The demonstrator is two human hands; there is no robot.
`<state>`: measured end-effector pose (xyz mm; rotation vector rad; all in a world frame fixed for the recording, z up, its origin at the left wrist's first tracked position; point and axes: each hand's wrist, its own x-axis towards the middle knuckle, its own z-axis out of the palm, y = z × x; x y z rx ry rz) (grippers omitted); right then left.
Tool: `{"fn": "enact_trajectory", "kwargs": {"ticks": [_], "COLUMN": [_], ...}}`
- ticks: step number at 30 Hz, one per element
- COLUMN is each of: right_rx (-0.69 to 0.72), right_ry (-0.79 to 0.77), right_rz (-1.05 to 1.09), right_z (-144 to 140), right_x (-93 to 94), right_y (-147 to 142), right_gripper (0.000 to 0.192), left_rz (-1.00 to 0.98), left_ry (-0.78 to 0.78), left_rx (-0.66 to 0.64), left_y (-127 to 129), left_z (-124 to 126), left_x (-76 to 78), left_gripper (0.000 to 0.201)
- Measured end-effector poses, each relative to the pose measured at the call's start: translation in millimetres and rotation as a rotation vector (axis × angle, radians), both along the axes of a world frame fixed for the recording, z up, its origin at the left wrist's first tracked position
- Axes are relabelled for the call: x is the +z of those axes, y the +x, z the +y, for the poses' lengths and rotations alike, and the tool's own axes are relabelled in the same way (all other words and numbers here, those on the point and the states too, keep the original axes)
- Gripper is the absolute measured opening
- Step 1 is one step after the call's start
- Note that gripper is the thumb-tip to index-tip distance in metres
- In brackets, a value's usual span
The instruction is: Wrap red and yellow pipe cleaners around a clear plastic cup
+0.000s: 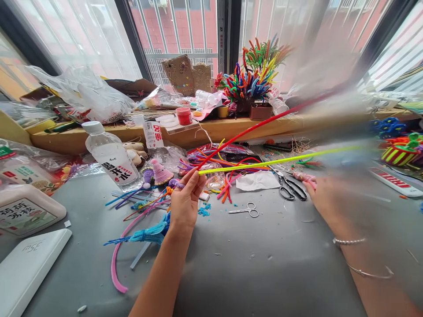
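Observation:
My left hand (187, 200) is closed in a pinch on the ends of a red pipe cleaner (254, 125) and a yellow-green pipe cleaner (257, 164). Both stretch out rightward, fanning apart into a blurred area. My right hand (325, 202) reaches over the table at right, its fingertips closed around a slim pink patterned object (304, 177); the rest of the hand is partly blurred. Just left of it lie black-handled scissors (291, 187). Small silver scissors (246, 211) lie between my hands. Below my left hand is a blue pipe-cleaner bundle (148, 234).
Loose pipe cleaners (228, 180) and a white paper piece (257, 180) lie mid-table. A water bottle (110, 156), a big jug (29, 209) and a white box (33, 268) stand left. A pink strip (115, 268) curves nearby. Colourful pipe-cleaner plants (251, 86) line the sill.

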<state>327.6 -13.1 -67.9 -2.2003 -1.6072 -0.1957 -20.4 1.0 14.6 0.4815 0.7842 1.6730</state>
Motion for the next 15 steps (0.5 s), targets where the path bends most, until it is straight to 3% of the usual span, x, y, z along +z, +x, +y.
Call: {"fn": "enact_trajectory", "kwargs": {"ticks": [4,9,13,15], "right_rx": [0.026,0.073,0.219,0.538], "right_ry": [-0.11,-0.113,-0.067,-0.115], "right_rz": [-0.076,-0.084,-0.048,0.126], "right_z": [1.9,4.1,-16.9,-37.7], "right_x": [-1.0,-3.5,29.9,60.5], "right_y": [-39.7,-77.0,-96.9,-115.5], "right_gripper": [0.037,0.029,0.023,0.022], "left_rz": [-0.002,0.017,0.119,0.185], "left_ry": [-0.007,-0.001,0.081,0.11], "left_rx": [-0.001,-0.001,0.012,0.0], "left_y": [0.3,2.5,4.6,6.0], "left_z": [0.4,0.8,-3.5,-6.2], "left_x": [0.1,-1.1,-3.3,-4.7], "left_gripper": [0.009,0.01,0.017,0.018]}}
